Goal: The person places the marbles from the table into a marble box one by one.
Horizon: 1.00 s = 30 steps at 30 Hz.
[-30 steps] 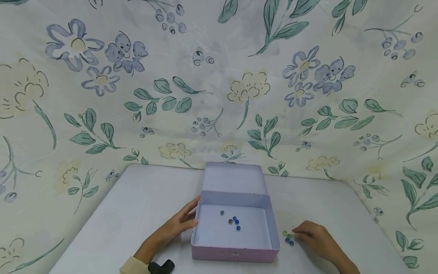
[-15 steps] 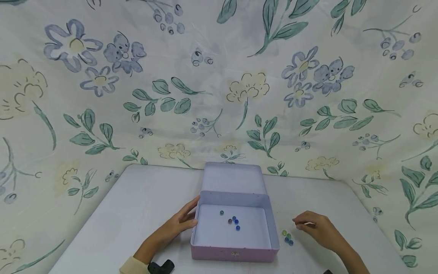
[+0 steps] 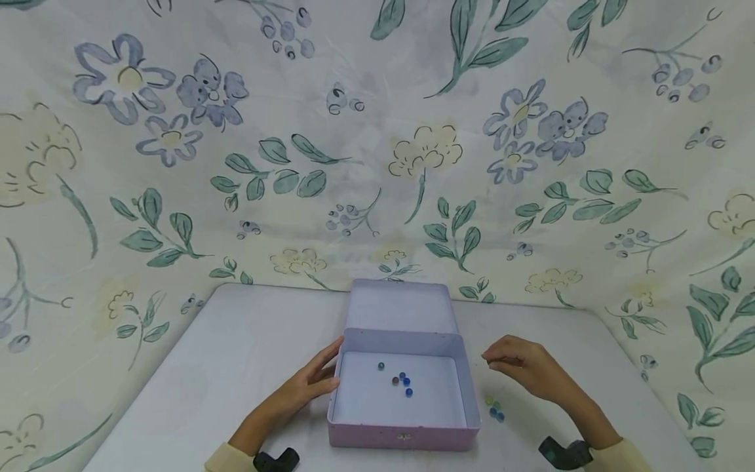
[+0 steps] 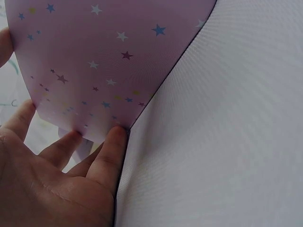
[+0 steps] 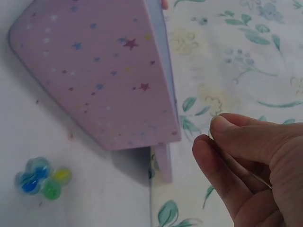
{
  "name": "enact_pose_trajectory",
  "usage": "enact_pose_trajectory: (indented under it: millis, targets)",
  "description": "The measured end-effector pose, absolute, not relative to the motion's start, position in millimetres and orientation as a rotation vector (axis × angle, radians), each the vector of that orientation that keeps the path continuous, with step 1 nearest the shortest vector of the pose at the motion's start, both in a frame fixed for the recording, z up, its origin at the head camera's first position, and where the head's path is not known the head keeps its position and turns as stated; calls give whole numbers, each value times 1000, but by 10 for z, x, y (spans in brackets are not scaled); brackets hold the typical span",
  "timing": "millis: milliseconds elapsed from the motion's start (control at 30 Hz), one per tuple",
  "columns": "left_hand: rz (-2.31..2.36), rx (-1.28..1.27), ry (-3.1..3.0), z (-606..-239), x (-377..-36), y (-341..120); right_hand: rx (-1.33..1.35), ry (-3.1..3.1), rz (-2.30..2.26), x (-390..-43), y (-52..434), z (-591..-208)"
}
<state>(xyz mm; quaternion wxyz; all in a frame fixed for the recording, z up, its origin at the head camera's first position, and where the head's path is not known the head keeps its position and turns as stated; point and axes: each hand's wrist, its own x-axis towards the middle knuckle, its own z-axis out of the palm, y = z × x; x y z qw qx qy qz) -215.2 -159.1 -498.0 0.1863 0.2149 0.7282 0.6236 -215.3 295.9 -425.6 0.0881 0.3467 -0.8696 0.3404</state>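
A pink tin box [image 3: 404, 438] stands on the table with its lid [image 3: 402, 307] tipped back. Several marbles [image 3: 409, 393], mostly blue with one brownish, lie on its white floor. My left hand [image 3: 307, 387] rests its fingertips and thumb against the box's left wall; the left wrist view shows the fingertips [image 4: 116, 137] touching the star-printed side. Just right of the box, my right hand [image 3: 531, 367] is raised above the table, pinching a small marble [image 5: 210, 130], nearly all hidden between thumb and finger. Below this hand, blue, green and yellow marbles [image 5: 51, 188] sit clustered on the table.
The white table [image 3: 259, 334] ends at a flower-printed cloth [image 3: 366, 216] behind. Black wrist straps [image 3: 565, 453] show on both arms. The raised lid stands at the back of the box.
My right hand has lifted from beside the loose marbles and moved up, then left toward the box, still pinching. My left hand stays on the box wall.
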Motion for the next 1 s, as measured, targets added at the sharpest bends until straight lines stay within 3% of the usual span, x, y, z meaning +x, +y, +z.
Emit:
enact_pose_trajectory:
  millis: [433,1000]
  targets:
    - [1755,611,2064,-4975,-2129,-1579,1162,-2660,986,-2332,2535,-3954]
    - [1755,595,2074,-4982,-2084,-1558,1386,-2680,889,-2569,1928,-3882]
